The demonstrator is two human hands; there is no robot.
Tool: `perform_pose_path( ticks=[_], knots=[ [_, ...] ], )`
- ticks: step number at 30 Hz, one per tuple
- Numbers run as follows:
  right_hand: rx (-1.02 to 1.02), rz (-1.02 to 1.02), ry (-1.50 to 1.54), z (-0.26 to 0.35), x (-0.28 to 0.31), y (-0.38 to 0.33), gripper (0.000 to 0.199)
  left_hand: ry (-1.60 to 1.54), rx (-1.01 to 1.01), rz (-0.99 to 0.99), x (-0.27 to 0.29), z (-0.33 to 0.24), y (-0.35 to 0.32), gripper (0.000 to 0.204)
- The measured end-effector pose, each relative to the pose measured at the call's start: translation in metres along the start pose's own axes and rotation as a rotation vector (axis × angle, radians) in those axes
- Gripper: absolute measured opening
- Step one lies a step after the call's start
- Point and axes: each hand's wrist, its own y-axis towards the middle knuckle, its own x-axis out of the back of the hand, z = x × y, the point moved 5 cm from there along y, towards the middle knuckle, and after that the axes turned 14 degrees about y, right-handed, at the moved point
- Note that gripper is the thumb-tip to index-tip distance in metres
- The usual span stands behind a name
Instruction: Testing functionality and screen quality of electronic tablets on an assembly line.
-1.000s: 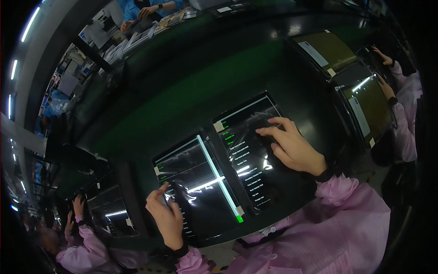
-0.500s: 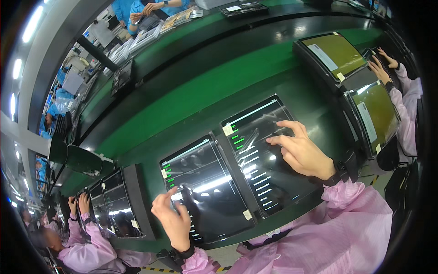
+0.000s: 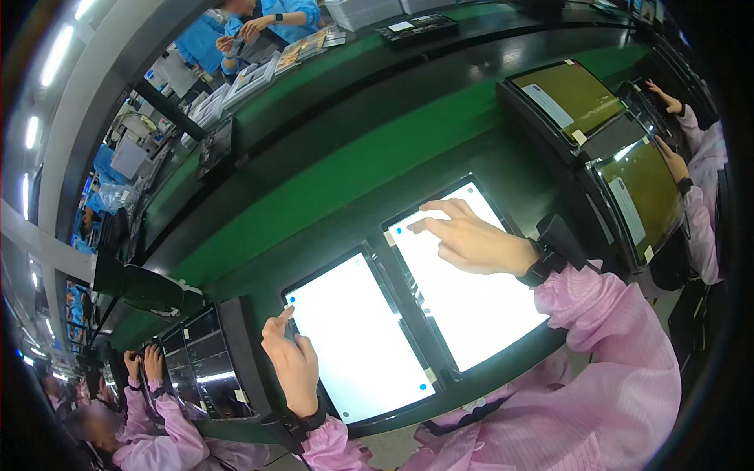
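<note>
Two tablets with bright white screens lie side by side in front of me, their long sides slanting. Small blue and grey dots show near corners of the screens. My left hand [image 3: 290, 357] is at the left edge of the left tablet [image 3: 365, 337], index finger stretched toward its upper-left blue dot; whether it touches cannot be told. Over the upper part of the right tablet [image 3: 471, 314] reaches my right hand [image 3: 479, 242], fingers spread, a fingertip close to the blue dot there. Neither hand holds anything. Dark bands circle both wrists.
At right, two tablets [image 3: 640, 188] with yellow-green screens stand by a co-worker's hands [image 3: 671, 161]. At left, dark-screened tablets [image 3: 206, 357] lie near another person's hands [image 3: 145, 363]. A black cylindrical object [image 3: 141, 279] stands beyond them. The green belt [image 3: 314, 188] runs behind.
Both screens have turned from dark with green and white text lines to plain white with dots. My right hand has moved left and up; my left index finger has moved slightly up-left.
</note>
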Motion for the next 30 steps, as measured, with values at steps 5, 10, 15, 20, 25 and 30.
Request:
perform_pose_path(
  ticks=[5, 10, 15, 20, 25, 30],
  knots=[
    [0.085, 0.018, -0.129, 0.001, -0.007, 0.014, 0.038, -0.007, 0.037, 0.031, -0.007, 0.005, 0.009, 0.046],
    [0.082, 0.032, -0.183, -0.004, -0.011, 0.016, 0.036, -0.002, 0.023, 0.046, -0.011, 0.001, 0.013, 0.044],
    [0.100, 0.031, -0.180, -0.003, -0.010, 0.012, 0.033, 0.028, -0.040, 0.072, -0.010, -0.005, 0.009, 0.045],
    [0.084, 0.020, -0.158, 0.005, -0.005, -0.010, 0.033, 0.001, -0.033, 0.107, -0.004, -0.023, -0.009, 0.044],
    [-0.045, 0.014, -0.143, 0.016, 0.006, -0.047, 0.040, 0.069, -0.094, 0.214, 0.007, -0.054, -0.035, 0.044],
    [-0.038, 0.022, -0.125, 0.019, 0.007, -0.072, 0.041, 0.037, -0.068, 0.234, 0.015, -0.065, -0.055, 0.047]
  ],
)
